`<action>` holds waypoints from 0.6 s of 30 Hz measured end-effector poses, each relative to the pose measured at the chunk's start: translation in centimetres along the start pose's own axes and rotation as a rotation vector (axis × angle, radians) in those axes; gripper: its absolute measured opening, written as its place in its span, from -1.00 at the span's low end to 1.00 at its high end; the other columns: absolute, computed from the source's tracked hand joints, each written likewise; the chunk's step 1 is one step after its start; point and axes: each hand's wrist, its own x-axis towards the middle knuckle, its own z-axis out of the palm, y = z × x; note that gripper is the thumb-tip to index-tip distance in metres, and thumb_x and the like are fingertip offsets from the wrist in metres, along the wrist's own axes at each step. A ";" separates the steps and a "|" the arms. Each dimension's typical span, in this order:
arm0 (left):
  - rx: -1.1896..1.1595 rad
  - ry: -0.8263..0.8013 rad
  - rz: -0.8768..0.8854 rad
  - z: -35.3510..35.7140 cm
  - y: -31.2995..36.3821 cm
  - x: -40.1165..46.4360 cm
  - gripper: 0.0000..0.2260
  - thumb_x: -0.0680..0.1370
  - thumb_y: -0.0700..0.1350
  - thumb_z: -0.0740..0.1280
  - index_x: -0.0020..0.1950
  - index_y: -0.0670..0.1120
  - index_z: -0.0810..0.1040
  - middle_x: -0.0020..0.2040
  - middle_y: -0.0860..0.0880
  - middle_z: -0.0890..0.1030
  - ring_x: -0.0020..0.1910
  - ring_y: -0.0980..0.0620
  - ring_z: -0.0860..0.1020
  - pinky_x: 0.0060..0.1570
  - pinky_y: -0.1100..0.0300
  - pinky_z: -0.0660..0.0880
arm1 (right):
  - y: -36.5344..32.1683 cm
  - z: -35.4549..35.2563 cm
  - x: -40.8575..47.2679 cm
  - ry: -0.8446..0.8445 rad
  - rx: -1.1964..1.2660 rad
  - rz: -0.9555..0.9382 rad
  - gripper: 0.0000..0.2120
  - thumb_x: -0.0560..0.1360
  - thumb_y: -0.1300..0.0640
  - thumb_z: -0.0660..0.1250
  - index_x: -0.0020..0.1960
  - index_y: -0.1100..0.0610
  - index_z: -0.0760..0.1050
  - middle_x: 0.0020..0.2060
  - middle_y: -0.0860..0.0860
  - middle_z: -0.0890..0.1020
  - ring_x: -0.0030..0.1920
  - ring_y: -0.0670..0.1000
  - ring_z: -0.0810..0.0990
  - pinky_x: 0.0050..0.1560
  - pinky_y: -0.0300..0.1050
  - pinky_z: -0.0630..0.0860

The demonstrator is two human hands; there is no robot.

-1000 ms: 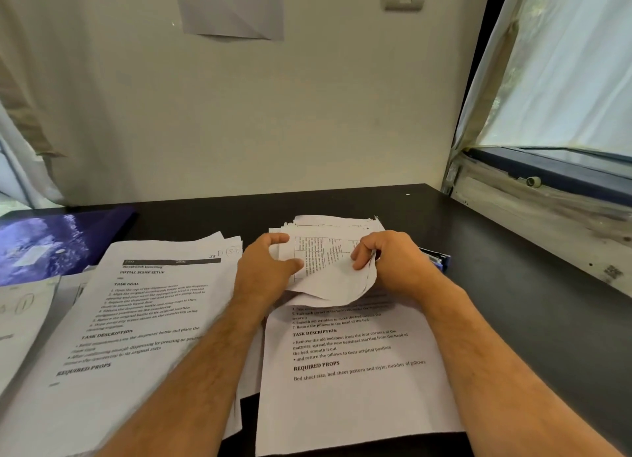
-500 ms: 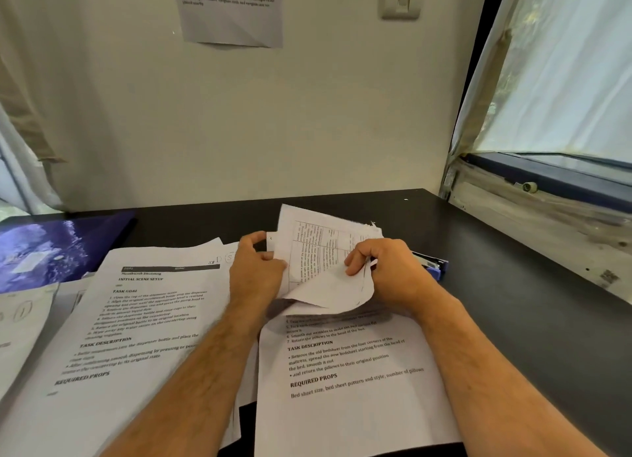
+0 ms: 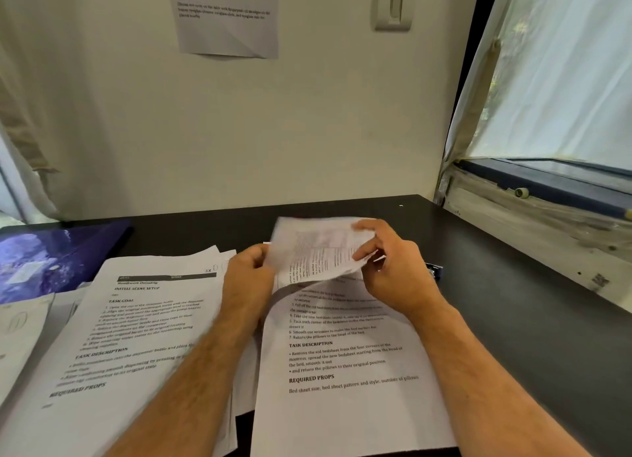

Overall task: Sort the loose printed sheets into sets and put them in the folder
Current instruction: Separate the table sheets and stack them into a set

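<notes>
Desk: black top (image 3: 496,320) against a cream wall.
Folder: purple folder (image 3: 51,258), far left.
Left stack: stack (image 3: 136,337) headed "TASK GOAL".
Left hand: left hand (image 3: 249,275) pinches the lifted sheet (image 3: 318,255).
Right hand: right hand (image 3: 393,268), fingers curled round its right edge.
Right stack: "REQUIRED PROPS" page (image 3: 342,388) beneath.

The table (image 3: 496,320) is matt black. The printed sheets (image 3: 342,371) are white with black text and bold black headings; the left stack (image 3: 136,320) carries a dark grey bar across its top. The folder (image 3: 51,258) is deep blue-purple with pale mottled patches. The wall (image 3: 239,131) is cream, its switch (image 3: 393,7) off-white.
</notes>
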 end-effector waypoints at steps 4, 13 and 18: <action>0.026 -0.200 0.038 0.2 0.6 -0.7 -0.70 0.57 -0.35 0.26 -0.20 -0.10 0.72 -0.08 -0.03 0.70 -0.07 -0.07 0.66 -0.24 0.19 0.60 | 0.0 0.2 0.2 -0.073 -0.026 0.094 -0.34 0.50 0.29 0.44 0.42 -0.21 0.32 0.08 -0.13 0.64 0.04 -0.12 0.62 0.10 -0.23 0.55; -0.063 0.007 -0.078 0.9 -0.2 -0.1 -0.74 0.56 -0.24 0.41 0.16 0.08 0.61 0.20 0.05 0.60 0.06 -0.05 0.65 -0.24 0.21 0.66 | 0.2 -0.2 0.0 -0.127 -0.085 0.121 -0.80 0.45 0.27 0.50 0.00 0.01 0.70 -0.05 -0.17 0.63 0.00 -0.09 0.60 0.06 -0.23 0.58; -0.154 0.071 -0.127 0.6 -0.4 0.4 -0.58 0.49 -0.27 0.48 0.29 0.01 0.51 0.20 0.01 0.61 0.09 -0.05 0.64 -0.05 -0.01 0.68 | 0.3 -0.3 -0.1 -0.159 -0.063 0.088 -0.78 0.41 0.23 0.55 -0.12 -0.09 0.68 -0.11 -0.26 0.59 -0.01 -0.14 0.59 0.03 -0.28 0.55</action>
